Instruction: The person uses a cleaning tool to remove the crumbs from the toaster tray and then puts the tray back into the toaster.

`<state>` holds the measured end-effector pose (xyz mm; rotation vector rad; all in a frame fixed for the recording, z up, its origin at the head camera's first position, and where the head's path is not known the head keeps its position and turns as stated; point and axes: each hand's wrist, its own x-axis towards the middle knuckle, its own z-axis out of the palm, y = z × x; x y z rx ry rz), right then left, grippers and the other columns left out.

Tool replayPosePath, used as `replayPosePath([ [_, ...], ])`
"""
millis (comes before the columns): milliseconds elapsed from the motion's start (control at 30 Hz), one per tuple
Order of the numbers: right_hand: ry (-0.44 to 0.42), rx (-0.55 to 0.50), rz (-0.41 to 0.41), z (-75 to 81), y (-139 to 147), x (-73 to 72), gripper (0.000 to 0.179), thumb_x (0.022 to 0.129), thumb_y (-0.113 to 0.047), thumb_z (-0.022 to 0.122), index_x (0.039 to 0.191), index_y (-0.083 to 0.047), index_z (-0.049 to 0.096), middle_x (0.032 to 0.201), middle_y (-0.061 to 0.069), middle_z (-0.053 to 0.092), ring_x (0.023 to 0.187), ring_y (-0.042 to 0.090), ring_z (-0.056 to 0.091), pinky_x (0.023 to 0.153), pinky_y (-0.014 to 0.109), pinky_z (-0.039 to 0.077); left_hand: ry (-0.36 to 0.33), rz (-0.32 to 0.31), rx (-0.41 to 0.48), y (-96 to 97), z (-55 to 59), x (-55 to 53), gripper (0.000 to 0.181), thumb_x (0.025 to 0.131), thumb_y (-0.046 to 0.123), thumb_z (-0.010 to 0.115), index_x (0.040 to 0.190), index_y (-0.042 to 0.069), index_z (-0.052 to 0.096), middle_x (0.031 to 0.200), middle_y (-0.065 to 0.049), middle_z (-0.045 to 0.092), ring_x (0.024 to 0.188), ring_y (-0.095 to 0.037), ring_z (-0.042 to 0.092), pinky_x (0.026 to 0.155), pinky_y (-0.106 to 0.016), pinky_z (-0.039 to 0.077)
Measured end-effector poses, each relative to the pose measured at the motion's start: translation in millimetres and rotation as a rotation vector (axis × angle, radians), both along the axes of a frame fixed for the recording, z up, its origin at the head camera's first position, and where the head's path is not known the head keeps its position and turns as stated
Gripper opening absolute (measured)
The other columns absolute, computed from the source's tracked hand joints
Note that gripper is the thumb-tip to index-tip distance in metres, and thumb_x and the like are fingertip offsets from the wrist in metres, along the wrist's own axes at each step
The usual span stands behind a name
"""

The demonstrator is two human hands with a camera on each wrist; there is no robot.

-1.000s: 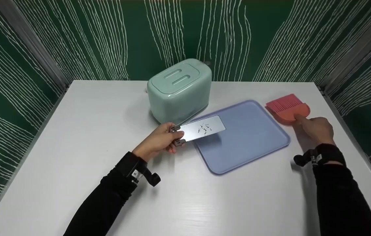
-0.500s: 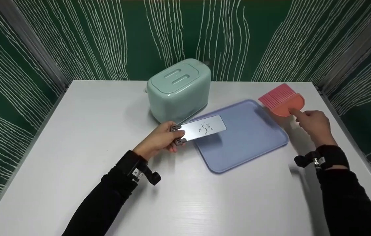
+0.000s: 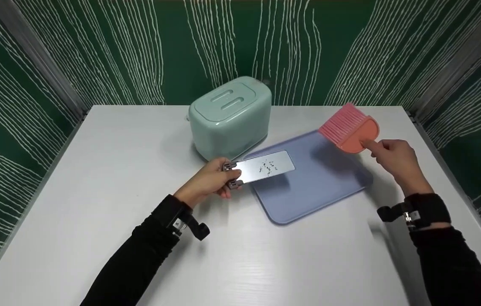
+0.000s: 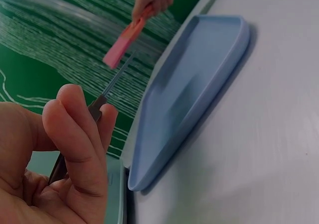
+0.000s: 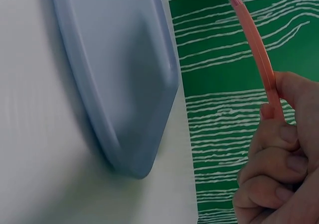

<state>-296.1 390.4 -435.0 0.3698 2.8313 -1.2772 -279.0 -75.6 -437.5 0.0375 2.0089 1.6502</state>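
My left hand (image 3: 206, 180) holds a flat, shiny crumb tray (image 3: 285, 158) by its grey end, thumb on top. Dark crumbs lie scattered on its upper face. Seen from the left wrist, the crumb tray (image 4: 115, 79) is nearly edge-on and raised above the table. My right hand (image 3: 395, 163) pinches the orange handle of a brush (image 3: 356, 140) between thumb and forefinger. Its pink bristles point up and left, over the far right part of a blue serving tray (image 3: 300, 204). The right wrist view has the brush (image 5: 259, 55) side-on, other fingers curled below it.
A mint green toaster (image 3: 227, 136) stands behind the left hand, close to the serving tray's left edge. The white table (image 3: 266, 263) ends at green walls (image 3: 351, 46) with white streaks at the back and sides.
The right hand has lifted the brush from beside the serving tray's right end and carried it left, over the tray. The left hand and crumb tray have stayed nearly still.
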Motion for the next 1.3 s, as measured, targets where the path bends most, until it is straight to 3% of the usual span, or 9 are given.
replayPosePath([
  [267, 0.065, -0.008, 0.091, 7.9, -26.6, 4.5, 0.059, 0.099, -0.066, 0.067, 0.066, -0.017, 0.059, 0.058, -0.013, 0.042, 0.067, 0.012, 0.041, 0.055, 0.035, 0.030, -0.004, -0.016, -0.012, 3.0, -0.6, -0.8, 0.020, 0.108, 0.016, 0.065, 0.122, 0.005, 0.055, 0.094, -0.011, 0.074, 0.053, -0.010, 0.060, 0.048, -0.019, 0.053],
  [500, 0.117, 0.028, 0.190, 15.7, -60.1, 12.5, 0.065, 0.098, -0.066, 0.068, 0.066, -0.017, 0.042, 0.058, -0.010, 0.033, 0.059, 0.011, 0.034, 0.054, 0.034, 0.026, 0.000, -0.010, -0.032, 6.1, -2.4, -1.5, 0.022, 0.108, 0.015, 0.066, 0.123, 0.004, 0.054, 0.091, -0.012, 0.075, 0.050, -0.010, 0.060, 0.046, -0.020, 0.053],
  [700, 0.180, 0.087, 0.285, 21.8, -94.6, 21.8, 0.058, 0.100, -0.059, 0.070, 0.068, -0.016, 0.049, 0.059, -0.009, 0.037, 0.058, 0.012, 0.036, 0.053, 0.029, 0.027, -0.002, -0.009, -0.025, 9.1, -2.1, -1.6, 0.023, 0.108, 0.015, 0.066, 0.124, 0.005, 0.054, 0.090, -0.011, 0.074, 0.050, -0.009, 0.060, 0.046, -0.019, 0.052],
  [833, 0.206, 0.099, 0.323, 22.2, -112.5, 25.6, 0.058, 0.100, -0.054, 0.073, 0.066, -0.017, 0.044, 0.059, -0.009, 0.033, 0.056, 0.010, 0.034, 0.052, 0.026, 0.025, 0.024, -0.029, -0.041, 10.9, -1.1, -2.1, 0.021, 0.108, 0.016, 0.066, 0.121, 0.005, 0.054, 0.086, -0.010, 0.074, 0.048, -0.009, 0.060, 0.045, -0.019, 0.053],
  [1033, 0.232, 0.118, 0.367, 19.6, -129.6, 27.6, 0.059, 0.099, -0.052, 0.075, 0.064, -0.019, 0.041, 0.059, -0.009, 0.032, 0.056, 0.010, 0.033, 0.053, 0.024, 0.025, 0.043, -0.053, -0.057, 14.0, -0.5, -3.4, 0.019, 0.108, 0.017, 0.066, 0.116, 0.006, 0.052, 0.084, -0.009, 0.075, 0.047, -0.008, 0.059, 0.045, -0.020, 0.055],
  [1300, 0.230, 0.136, 0.409, 18.5, -144.5, 26.0, 0.057, 0.099, -0.049, 0.077, 0.064, -0.018, 0.044, 0.058, -0.008, 0.036, 0.057, 0.010, 0.038, 0.052, 0.023, 0.028, 0.039, -0.067, -0.033, 18.6, 1.5, -4.1, 0.019, 0.109, 0.011, 0.062, 0.121, 0.004, 0.050, 0.083, -0.009, 0.072, 0.048, -0.007, 0.059, 0.046, -0.020, 0.055],
])
